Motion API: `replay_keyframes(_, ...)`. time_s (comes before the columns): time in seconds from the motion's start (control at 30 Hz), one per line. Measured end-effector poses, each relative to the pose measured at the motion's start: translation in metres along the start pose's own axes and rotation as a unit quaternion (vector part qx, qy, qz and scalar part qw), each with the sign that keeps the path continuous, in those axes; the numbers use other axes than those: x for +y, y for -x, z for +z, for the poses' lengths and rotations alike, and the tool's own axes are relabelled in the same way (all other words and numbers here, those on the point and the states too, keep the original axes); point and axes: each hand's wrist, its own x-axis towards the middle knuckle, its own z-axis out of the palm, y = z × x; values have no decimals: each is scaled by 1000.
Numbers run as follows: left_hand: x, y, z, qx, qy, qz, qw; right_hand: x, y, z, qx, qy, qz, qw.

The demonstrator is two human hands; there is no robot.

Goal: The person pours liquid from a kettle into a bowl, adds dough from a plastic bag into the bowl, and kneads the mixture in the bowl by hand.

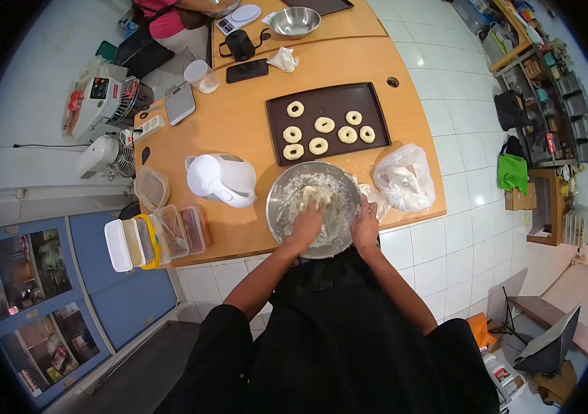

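Observation:
A metal mixing bowl [277, 231] stands at the table's front edge, its inside smeared with flour and sticky dough. Inside it, my left hand [310, 221] is pressed into a lump of dough [316, 193], with dough clinging to the fingers. The fingertips are partly hidden in the mix. My right hand [364, 225] grips the bowl's right rim. Just beyond the bowl lies a dark baking tray [335, 96] bearing several dough rings [324, 125]. A clear plastic bag [406, 178] with whitish contents rests beside my right hand.
Left of the bowl stands a white electric kettle [221, 179], with plastic containers [170, 231] near the front left edge. Farther back are a phone [246, 70], a black pitcher [239, 46], a grey scale [180, 103] and a steel bowl [295, 23]. Another person [166, 17] is at the far left.

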Motion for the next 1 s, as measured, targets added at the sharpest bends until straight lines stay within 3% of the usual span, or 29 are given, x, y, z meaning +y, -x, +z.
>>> replay_keyframes(0.1, 3, 17, 19, -48, 39, 63, 996, -1, 3, -2, -3, -8, -2, 1000)
replay_keyframes(0.2, 19, 28, -22, -73, 113, 4, 991, 2, 0, -1, -2, -9, -5, 1000)
replay_keyframes(0.3, 13, 24, -11, 138, 87, -34, 986, 2, 0, 0, -4, -15, -11, 1000)
replay_keyframes(0.4, -1, 6, 4, 76, 185, -79, 977, 3, 2, 0, -1, -12, -13, 1000)
replay_keyframes(0.5, 0, 10, 21, 76, 208, 30, 975, 1, -1, 0, 3, -19, -8, 1000)
replay_keyframes(0.6, 1, 13, 34, 104, 230, 34, 967, 3, 2, 0, 1, -20, -3, 1000)
replay_keyframes(0.7, -3, 15, 30, 86, 197, 10, 977, -1, -3, 1, 3, -17, -10, 1000)
replay_keyframes(0.9, -5, 2, 7, 10, 202, -140, 969, 10, -1, -6, 3, -19, -35, 999)
replay_keyframes(1.0, -21, 14, 32, 128, 168, -3, 978, 12, -1, -21, 18, -28, -49, 998)
